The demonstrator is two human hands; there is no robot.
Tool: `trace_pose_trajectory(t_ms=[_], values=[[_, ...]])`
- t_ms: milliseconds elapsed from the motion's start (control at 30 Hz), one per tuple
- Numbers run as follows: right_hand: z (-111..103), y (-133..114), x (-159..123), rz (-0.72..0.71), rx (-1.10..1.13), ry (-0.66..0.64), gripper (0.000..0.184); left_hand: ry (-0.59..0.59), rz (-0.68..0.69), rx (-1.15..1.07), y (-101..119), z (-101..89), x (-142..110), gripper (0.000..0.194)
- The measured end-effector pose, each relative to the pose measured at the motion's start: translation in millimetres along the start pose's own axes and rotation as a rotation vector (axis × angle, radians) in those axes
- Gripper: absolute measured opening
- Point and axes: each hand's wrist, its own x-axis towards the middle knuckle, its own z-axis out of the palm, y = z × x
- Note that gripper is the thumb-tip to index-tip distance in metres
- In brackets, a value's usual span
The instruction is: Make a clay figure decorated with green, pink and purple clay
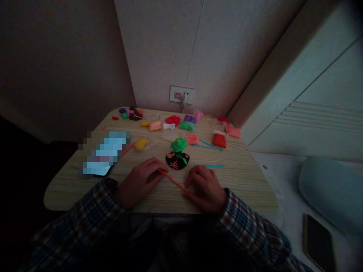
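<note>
A thin orange-pink strand of modelling clay [176,182] stretches between my hands, low over the front of the table. Its left end is pinched by my left hand [145,177], fingers bent together. At the other end, the thumb and fingertips of my right hand [204,187] close on the strand. Just beyond them sits a black clay disc [178,164] bearing a pink branching shape, a green leaf shape and small pieces. A green clay lump with a yellow spot [179,144] rises at its back edge. A flat blue strip [212,166] lies behind my right hand.
Several bagged clay pieces line the back, including a red block [219,140], a green pack [187,125] and yellow clay [141,144]. A lit phone [106,155] lies at left. Behind the wooden table [244,189] is a wall socket [182,94]. Another phone [319,241] lies right.
</note>
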Motion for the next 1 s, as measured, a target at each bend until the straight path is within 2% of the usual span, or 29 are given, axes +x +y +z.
trace_pose_trajectory(t_ms=[100,333,433,567,700,867,1000], values=[[0.0,-3.0,-2.0,0.017,-0.009,-0.011,0.003,0.018,-0.03,0.01,-2.0,-0.9,-1.0,0.014],[-17.7,12.7,6.2,0.067,0.01,-0.054,0.005,0.042,-0.09,0.043,-4.6,-3.1,1.2,0.016],[-27.3,21.8,16.4,0.103,0.08,-0.12,0.005,0.01,-0.049,0.068,-4.8,-2.4,2.6,0.018],[-32.1,37.7,31.4,0.117,0.082,-0.103,0.007,-0.01,0.029,0.101,-7.2,-1.4,4.8,0.024],[-32.3,49.2,48.1,0.078,0.058,-0.091,0.011,-0.038,0.035,0.101,-8.4,-0.8,12.3,0.027],[-30.6,49.8,65.7,0.126,0.052,-0.107,0.01,-0.004,-0.024,0.098,-4.8,0.2,25.3,0.021],[-25.6,47.4,72.5,0.2,0.099,-0.056,0.012,0.037,-0.126,0.093,-0.2,-0.3,29.6,0.015]])
